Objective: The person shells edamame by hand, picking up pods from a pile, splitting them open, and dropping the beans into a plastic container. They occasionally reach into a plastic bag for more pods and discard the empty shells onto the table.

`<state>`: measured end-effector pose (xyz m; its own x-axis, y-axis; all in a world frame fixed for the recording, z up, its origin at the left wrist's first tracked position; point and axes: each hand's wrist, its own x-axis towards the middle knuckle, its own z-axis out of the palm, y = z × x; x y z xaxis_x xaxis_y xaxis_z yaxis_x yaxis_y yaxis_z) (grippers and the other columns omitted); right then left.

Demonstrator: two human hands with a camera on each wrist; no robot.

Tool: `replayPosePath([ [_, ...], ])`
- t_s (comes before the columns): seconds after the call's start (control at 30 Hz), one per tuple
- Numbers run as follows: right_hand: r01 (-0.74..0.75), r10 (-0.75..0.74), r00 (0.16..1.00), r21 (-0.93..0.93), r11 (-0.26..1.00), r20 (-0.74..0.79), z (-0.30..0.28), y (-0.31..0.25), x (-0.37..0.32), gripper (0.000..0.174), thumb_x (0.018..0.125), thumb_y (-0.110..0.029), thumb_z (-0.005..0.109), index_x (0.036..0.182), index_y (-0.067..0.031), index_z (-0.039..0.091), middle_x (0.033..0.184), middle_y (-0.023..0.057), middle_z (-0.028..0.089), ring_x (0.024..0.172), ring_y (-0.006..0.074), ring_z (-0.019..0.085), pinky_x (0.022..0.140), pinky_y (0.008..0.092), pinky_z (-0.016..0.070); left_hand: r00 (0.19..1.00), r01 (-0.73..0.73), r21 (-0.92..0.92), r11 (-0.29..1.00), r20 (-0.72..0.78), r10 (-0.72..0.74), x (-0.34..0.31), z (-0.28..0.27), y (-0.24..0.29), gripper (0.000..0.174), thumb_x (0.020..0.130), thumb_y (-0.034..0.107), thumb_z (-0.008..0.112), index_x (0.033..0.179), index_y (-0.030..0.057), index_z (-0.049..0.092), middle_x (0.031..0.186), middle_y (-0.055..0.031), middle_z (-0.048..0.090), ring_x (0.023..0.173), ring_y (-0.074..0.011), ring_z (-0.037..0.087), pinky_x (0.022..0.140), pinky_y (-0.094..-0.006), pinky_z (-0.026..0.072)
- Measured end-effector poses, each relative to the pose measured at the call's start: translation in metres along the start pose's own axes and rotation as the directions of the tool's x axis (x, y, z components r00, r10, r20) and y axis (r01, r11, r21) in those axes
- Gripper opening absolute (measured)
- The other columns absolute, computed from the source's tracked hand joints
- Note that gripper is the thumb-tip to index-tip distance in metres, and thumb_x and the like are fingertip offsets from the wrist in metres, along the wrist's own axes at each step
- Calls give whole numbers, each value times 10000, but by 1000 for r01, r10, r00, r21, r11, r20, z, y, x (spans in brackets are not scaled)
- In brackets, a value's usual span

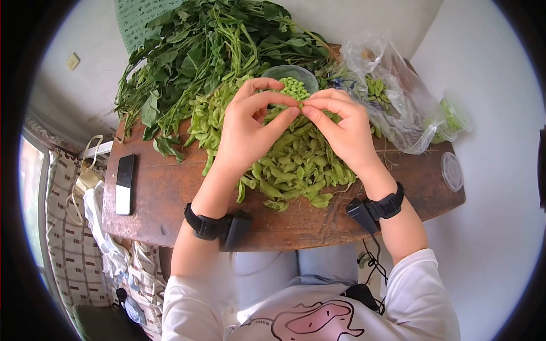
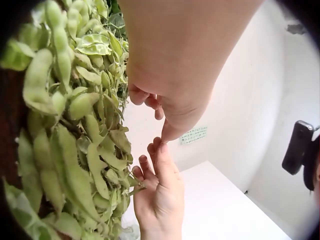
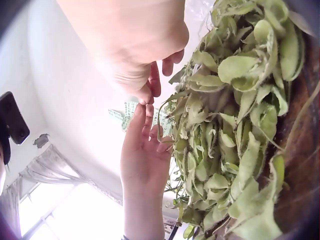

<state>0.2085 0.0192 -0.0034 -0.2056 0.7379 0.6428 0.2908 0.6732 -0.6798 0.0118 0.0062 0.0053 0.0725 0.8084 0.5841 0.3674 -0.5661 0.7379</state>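
Both hands meet above the pile of green soybean pods (image 1: pixel 301 165), fingertip to fingertip. Between the thumb and finger of my left hand (image 1: pixel 248 128) is one end of a small green soybean pod (image 1: pixel 301 105). My right hand (image 1: pixel 348 128) pinches it from the other side. Fingers cover most of it, and in both wrist views it is hidden. Just behind the fingertips stands a clear plastic bowl (image 1: pixel 310 77) with shelled green soybeans (image 1: pixel 293 87) in it. Loose pods and opened husks (image 3: pixel 245 70) lie below the hands.
Leafy soybean stalks (image 1: pixel 193 62) are heaped at the back left of the wooden table (image 1: pixel 165 210). A clear plastic bag (image 1: pixel 406 108), a tub of beans (image 1: pixel 458 113) and a round lid (image 1: pixel 452 171) are at the right. A phone (image 1: pixel 124 184) lies near the left edge.
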Motion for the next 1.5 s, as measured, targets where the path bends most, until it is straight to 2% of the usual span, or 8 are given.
replayPosePath([
  [0.17, 52, -53, 999, -69, 996, -7, -1, -3, -1, 108, 842, -92, 804, 927, -36, 769, 950, 64, 727, 929, 223, 634, 832, 341, 501, 997, 57, -15, 998, 47, -57, -2, 1, -1, 141, 844, 121, 792, 977, 75, 773, 1187, -30, 638, 686, -54, 452, 610, -215, 401],
  [0.33, 74, -76, 996, -55, 996, -43, -2, -4, 1, 134, 795, -87, 838, 880, -33, 750, 895, 58, 721, 907, 220, 629, 814, 346, 501, 975, 173, -266, 948, 185, -126, -2, 2, -6, 135, 946, 108, 703, 1048, 20, 697, 1060, -19, 671, 819, -72, 567, 693, -220, 473],
  [0.53, 104, -106, 994, -54, 993, -33, -2, -7, 0, 123, 791, -82, 827, 863, -31, 741, 910, 61, 727, 906, 229, 632, 831, 355, 497, 944, 282, -296, 913, 253, -210, -2, -1, 3, 140, 999, 96, 644, 1094, -3, 665, 982, -15, 685, 910, -76, 617, 765, -232, 513],
  [0.83, 115, -117, 993, -104, 988, -13, -3, -5, 0, 106, 795, -72, 808, 865, -37, 737, 910, 50, 730, 913, 233, 628, 837, 353, 493, 955, 250, -195, 948, 210, -208, -3, 2, 6, 173, 1006, 95, 634, 1110, -21, 708, 922, -38, 712, 848, -79, 636, 756, -243, 514],
  [1.03, 91, -95, 995, -95, 991, -34, -1, -5, -1, 104, 809, -86, 795, 867, -37, 724, 899, 50, 722, 920, 230, 622, 842, 355, 489, 982, 150, -287, 946, 153, -109, -7, 9, -2, 207, 990, 103, 664, 1144, -26, 718, 960, -53, 740, 869, -83, 651, 771, -235, 522],
  [1.23, 43, -46, 998, -67, 997, -47, -2, -7, 0, 105, 820, -87, 783, 874, -30, 714, 893, 54, 717, 922, 228, 621, 844, 353, 488, 957, 273, -310, 911, 185, -224, -4, 4, 3, 213, 987, 110, 675, 1145, -24, 726, 988, -61, 744, 897, -79, 655, 788, -233, 527],
  [1.47, -3, -1, 997, -55, 998, -74, 0, -7, -1, 91, 849, -84, 762, 907, -22, 729, 910, 74, 728, 931, 229, 624, 844, 349, 488, 945, 314, -313, 897, 199, -261, -3, 3, 2, 224, 983, 114, 682, 1156, -22, 724, 986, -51, 743, 899, -80, 655, 791, -241, 526],
  [1.5, -34, 34, 995, -8, 999, -97, 1, -6, -1, 97, 856, -85, 758, 925, -21, 737, 919, 79, 734, 936, 230, 628, 842, 348, 489, 962, 269, -300, 915, 132, -239, -3, 5, -1, 216, 968, 103, 691, 1145, -15, 731, 970, -44, 743, 867, -75, 648, 774, -239, 522],
])
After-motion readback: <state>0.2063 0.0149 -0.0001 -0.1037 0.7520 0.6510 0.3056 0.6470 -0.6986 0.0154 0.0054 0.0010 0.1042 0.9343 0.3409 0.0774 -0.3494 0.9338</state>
